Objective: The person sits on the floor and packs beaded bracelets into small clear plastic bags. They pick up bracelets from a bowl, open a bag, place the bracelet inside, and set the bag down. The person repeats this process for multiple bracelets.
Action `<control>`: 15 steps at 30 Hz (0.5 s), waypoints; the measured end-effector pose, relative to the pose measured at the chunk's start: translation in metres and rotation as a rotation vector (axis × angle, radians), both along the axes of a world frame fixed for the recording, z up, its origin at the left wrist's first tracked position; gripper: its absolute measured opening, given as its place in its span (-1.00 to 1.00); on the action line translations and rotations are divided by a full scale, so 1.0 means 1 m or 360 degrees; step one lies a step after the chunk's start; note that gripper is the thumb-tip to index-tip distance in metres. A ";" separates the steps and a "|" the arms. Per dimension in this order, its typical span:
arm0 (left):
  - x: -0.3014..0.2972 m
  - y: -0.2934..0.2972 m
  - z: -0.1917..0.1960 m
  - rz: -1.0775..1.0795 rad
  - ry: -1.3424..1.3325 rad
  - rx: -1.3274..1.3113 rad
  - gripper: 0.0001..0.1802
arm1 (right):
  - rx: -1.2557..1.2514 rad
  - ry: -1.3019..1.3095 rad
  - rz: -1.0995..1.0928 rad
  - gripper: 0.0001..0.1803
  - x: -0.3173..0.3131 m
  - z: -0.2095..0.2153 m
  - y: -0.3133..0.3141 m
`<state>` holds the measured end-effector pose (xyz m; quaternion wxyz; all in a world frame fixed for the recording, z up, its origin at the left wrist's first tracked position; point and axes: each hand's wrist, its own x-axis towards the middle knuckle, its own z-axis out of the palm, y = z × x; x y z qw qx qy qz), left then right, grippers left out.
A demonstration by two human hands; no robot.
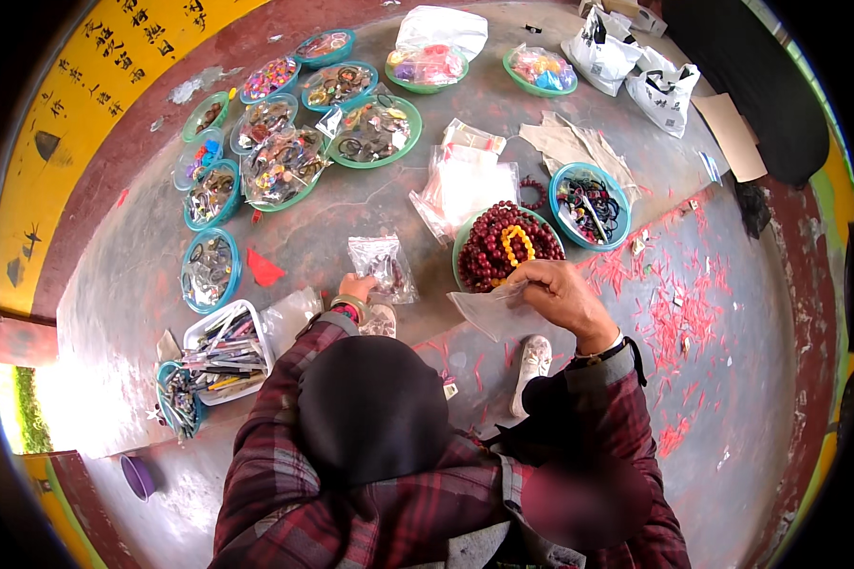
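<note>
My left hand (355,288) is closed at the left edge of a clear plastic bag (386,258) filled with small dark and pale pieces, which lies on the grey surface. Between the fingers and thumb of my right hand (567,296) hangs a thin, flat clear bag (493,311). Just beyond that hand stands a green bowl (459,268) heaped with dark red bead strings (491,245). A yellow bead bracelet (515,244) lies on the heap, its near part close to my right fingers.
Several bagged trinkets fill bowls at the far left, including a green bowl (415,142). Right of the beads stands a blue bowl (624,237) of cords. A white basket (268,332) holds pens. Flat clear bags (465,185) lie ahead; red scraps (683,313) litter the right.
</note>
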<state>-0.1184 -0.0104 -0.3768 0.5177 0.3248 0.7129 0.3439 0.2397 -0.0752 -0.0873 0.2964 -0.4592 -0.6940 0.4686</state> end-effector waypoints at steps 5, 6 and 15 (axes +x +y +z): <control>0.008 -0.003 0.021 0.0054 -0.0414 -0.0153 -0.84 | 0.0056 -0.0050 0.0021 -0.80 0.001 0.000 -0.001; -0.006 -0.002 0.007 0.0003 -0.0278 -0.0166 -0.84 | 0.0072 -0.0061 0.0047 -0.80 -0.003 0.003 0.000; 0.030 0.007 0.076 -0.1313 0.1718 -0.0189 -0.73 | 0.0127 -0.0161 0.0070 -0.77 0.004 -0.007 0.002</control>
